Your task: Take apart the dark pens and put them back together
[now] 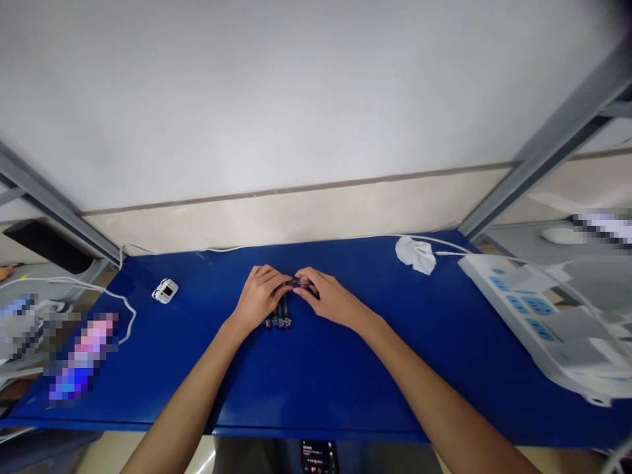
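Note:
Near the middle of the blue table [316,382], my left hand [259,296] and my right hand [328,297] meet at their fingertips. Between them they pinch a dark, slim pen [299,283], held roughly level just above the tabletop. The fingers of both hands are closed around it and cover much of its length. Several black pens [281,322] lie side by side under and beside my left hand, their shiny ends pointing toward me. My left fingers hide their far ends.
A small white case [165,291] sits at left, near a blurred-out flat object [83,359] and a white cable [129,309]. Crumpled tissue [415,255] lies at back right, beside a large white plastic unit [498,296]. A phone [318,456] shows below the table's front edge.

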Demonstrator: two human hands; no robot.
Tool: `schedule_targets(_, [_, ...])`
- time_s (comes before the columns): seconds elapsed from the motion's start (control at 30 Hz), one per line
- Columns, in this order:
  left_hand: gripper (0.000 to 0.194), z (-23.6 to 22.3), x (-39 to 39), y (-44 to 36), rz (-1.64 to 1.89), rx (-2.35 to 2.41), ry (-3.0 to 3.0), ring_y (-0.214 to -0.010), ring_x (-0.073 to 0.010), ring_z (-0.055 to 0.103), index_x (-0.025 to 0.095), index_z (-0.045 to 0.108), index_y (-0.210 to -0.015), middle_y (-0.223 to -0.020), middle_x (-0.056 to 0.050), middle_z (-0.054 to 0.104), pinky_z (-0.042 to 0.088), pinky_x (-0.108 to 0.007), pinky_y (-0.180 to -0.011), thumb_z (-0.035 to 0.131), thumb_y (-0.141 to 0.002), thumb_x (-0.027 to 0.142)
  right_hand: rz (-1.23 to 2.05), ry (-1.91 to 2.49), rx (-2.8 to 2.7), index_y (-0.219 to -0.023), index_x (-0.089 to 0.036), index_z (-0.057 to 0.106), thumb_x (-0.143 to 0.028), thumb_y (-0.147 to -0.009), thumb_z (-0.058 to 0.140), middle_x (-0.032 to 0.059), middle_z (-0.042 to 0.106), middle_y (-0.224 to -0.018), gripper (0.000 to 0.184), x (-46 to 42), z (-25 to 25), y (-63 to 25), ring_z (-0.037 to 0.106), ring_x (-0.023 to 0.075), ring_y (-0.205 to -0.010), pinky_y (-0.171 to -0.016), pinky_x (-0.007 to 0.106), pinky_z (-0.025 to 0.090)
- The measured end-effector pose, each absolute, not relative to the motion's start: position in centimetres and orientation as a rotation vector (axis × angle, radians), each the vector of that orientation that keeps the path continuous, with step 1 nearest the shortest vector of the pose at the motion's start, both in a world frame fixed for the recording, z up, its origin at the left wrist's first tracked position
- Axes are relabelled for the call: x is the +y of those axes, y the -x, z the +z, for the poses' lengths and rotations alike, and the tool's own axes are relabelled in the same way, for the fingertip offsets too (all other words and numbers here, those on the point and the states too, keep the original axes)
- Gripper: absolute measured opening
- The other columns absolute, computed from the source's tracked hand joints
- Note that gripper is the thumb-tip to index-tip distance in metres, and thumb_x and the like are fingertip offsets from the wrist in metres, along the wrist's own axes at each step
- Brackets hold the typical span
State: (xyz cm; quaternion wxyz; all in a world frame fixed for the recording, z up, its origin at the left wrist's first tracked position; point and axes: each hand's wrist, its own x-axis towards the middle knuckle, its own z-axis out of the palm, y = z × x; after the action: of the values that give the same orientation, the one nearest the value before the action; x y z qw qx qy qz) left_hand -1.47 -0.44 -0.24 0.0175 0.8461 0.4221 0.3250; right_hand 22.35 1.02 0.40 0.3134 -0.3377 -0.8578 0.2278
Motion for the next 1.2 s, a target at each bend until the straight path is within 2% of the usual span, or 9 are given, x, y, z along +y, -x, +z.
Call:
schedule_targets(0.17, [0.020, -0.1, -0.5, 1.4, 1.022, 1.304, -2.621, -0.101, -0.0215, 0.069, 0.025, 0.074, -0.114, -0.111, -0.003, 0.081, 0.046, -0.045, -0.092, 0.062, -0.105, 0.038, 0.626, 0.885, -2.300, -0.110, -0.026, 0.063, -0.032, -0.114, 0.038, 0.0063, 0.074, -0.104, 0.026, 1.0, 0.6, -22.4, 0.071, 0.0221, -0.093, -0.086, 0.039, 0.055])
schedule_targets(0.3, [0.020, -0.1, -0.6, 1.4, 1.006, 1.298, -2.621, -0.102, -0.0222, 0.069, 0.026, 0.075, -0.114, -0.109, -0.004, 0.081, 0.046, -0.045, -0.092, 0.060, -0.105, 0.038, 0.592, 0.898, -2.262, -0.119, -0.026, 0.062, -0.037, -0.110, 0.049, 0.0076, 0.074, -0.113, 0.019, 1.0, 0.4, -22.3, 0.071, 0.0236, -0.099, -0.087, 0.039, 0.056])
schedule_targets(0.43, [0.020, 0.0, -0.6, 1.4, 1.019, 1.299, -2.614, -0.102, -0.0225, 0.069, 0.026, 0.075, -0.113, -0.110, -0.004, 0.081, 0.046, -0.045, -0.092, 0.062, -0.105, 0.039, 0.580, 0.871, -2.301, -0.111, -0.026, 0.064, -0.034, -0.113, 0.040, 0.0066, 0.074, -0.106, 0.026, 1.0, 0.2, -22.3, 0.071, 0.0228, -0.096, -0.087, 0.038, 0.055])
schedule_targets(0.57, [0.020, 0.1, -0.6, 1.4, 1.014, 1.305, -2.623, -0.101, -0.0221, 0.069, 0.026, 0.074, -0.113, -0.109, -0.004, 0.081, 0.046, -0.045, -0.092, 0.060, -0.105, 0.037, 0.592, 0.903, -2.273, -0.120, -0.027, 0.062, -0.038, -0.111, 0.048, 0.0068, 0.075, -0.112, 0.020, 1.1, 0.3, -22.3, 0.072, 0.0232, -0.097, -0.085, 0.037, 0.055])
schedule_targets(0.7, [0.020, 0.1, -0.6, 1.4, 1.024, 1.305, -2.623, -0.102, -0.0222, 0.069, 0.026, 0.074, -0.113, -0.109, -0.004, 0.081, 0.046, -0.045, -0.093, 0.062, -0.105, 0.038, 0.606, 0.892, -2.326, -0.109, -0.026, 0.063, -0.035, -0.114, 0.039, 0.0056, 0.075, -0.102, 0.026, 1.1, 0.5, -22.3, 0.071, 0.0223, -0.091, -0.081, 0.036, 0.054])
schedule_targets(0.77, [0.020, 0.1, -0.6, 1.4, 1.020, 1.303, -2.630, -0.101, -0.0222, 0.069, 0.026, 0.074, -0.113, -0.108, -0.004, 0.081, 0.046, -0.045, -0.092, 0.062, -0.105, 0.038, 0.615, 0.908, -2.311, -0.114, -0.026, 0.062, -0.037, -0.113, 0.044, 0.0057, 0.075, -0.103, 0.021, 1.1, 0.5, -22.4, 0.071, 0.0226, -0.091, -0.080, 0.036, 0.054])
schedule_targets(0.87, [0.020, 0.1, -0.6, 1.4, 1.014, 1.307, -2.633, -0.101, -0.0224, 0.069, 0.026, 0.075, -0.113, -0.109, -0.004, 0.081, 0.046, -0.045, -0.092, 0.061, -0.105, 0.038, 0.612, 0.904, -2.285, -0.118, -0.027, 0.061, -0.036, -0.111, 0.050, 0.0061, 0.075, -0.111, 0.016, 1.1, 0.4, -22.4, 0.072, 0.0237, -0.099, -0.083, 0.036, 0.056])
schedule_targets(1.07, [0.024, 0.6, -0.7, 1.7, 1.018, 1.358, -2.626, -0.102, -0.0236, 0.068, 0.025, 0.074, -0.121, -0.111, -0.005, 0.080, 0.046, -0.044, -0.091, 0.062, -0.105, 0.039, 0.477, 0.869, -2.260, -0.121, -0.028, 0.062, -0.032, -0.113, 0.044, 0.0084, 0.073, -0.119, 0.021, 1.6, 0.2, -22.4, 0.069, 0.0257, -0.111, -0.097, 0.043, 0.054])
schedule_targets(1.2, [0.021, 0.8, -0.7, 1.6, 1.021, 1.340, -2.627, -0.102, -0.0218, 0.068, 0.025, 0.074, -0.118, -0.110, -0.004, 0.079, 0.045, -0.043, -0.091, 0.060, -0.106, 0.035, 0.455, 0.893, -2.292, -0.112, -0.026, 0.065, -0.034, -0.114, 0.042, 0.0067, 0.074, -0.106, 0.025, 1.7, 0.2, -22.6, 0.070, 0.0238, -0.099, -0.093, 0.040, 0.054])
